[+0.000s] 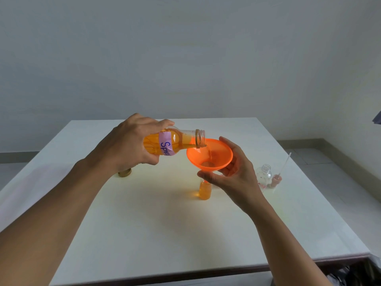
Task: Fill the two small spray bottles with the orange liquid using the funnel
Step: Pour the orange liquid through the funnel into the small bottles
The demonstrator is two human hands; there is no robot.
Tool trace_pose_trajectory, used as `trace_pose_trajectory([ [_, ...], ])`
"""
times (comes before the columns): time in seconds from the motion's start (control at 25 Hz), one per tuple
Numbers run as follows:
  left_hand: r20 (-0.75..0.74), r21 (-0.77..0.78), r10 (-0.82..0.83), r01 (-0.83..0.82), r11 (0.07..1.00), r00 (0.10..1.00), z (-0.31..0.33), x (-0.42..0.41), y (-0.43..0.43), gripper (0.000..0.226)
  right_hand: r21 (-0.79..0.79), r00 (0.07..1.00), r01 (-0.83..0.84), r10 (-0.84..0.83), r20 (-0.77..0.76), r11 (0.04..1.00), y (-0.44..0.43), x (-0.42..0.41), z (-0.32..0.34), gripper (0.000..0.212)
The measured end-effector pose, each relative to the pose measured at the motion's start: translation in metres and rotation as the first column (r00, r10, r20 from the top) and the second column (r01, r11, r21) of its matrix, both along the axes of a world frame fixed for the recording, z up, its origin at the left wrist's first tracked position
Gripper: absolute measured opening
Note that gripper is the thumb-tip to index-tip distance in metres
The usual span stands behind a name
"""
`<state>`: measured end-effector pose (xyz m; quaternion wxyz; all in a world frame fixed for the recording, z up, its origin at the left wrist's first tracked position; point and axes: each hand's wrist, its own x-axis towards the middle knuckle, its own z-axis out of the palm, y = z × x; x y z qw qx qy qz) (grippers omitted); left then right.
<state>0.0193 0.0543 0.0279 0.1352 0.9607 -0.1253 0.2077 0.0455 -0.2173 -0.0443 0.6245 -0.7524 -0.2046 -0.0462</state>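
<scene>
My left hand [132,141] grips a clear bottle of orange liquid [175,143] with a pink label, tipped on its side so its mouth is over the orange funnel [209,154]. A thin stream of liquid runs into the funnel bowl. My right hand [231,176] holds the funnel from beneath and behind. Under the funnel stands a small spray bottle [204,190] mostly filled with orange liquid; its neck is hidden by my fingers. A second small spray bottle [265,175], clear and uncapped, stands to the right.
A gold bottle cap [124,172] lies on the white table [185,234] under my left wrist. A pink spray head [276,180] with a long white tube lies beside the clear bottle. The table's right edge is close to them.
</scene>
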Motion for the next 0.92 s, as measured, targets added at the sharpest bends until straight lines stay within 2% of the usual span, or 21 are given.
trace_pose_trajectory([
  [0.92, -0.016, 0.003, 0.009, -0.008, 1.000, 1.000, -0.0017, 0.0007, -0.0016, 0.092, -0.005, 1.000, 0.003, -0.003, -0.012, 1.000, -0.0002, 0.0014, -0.0015, 0.103],
])
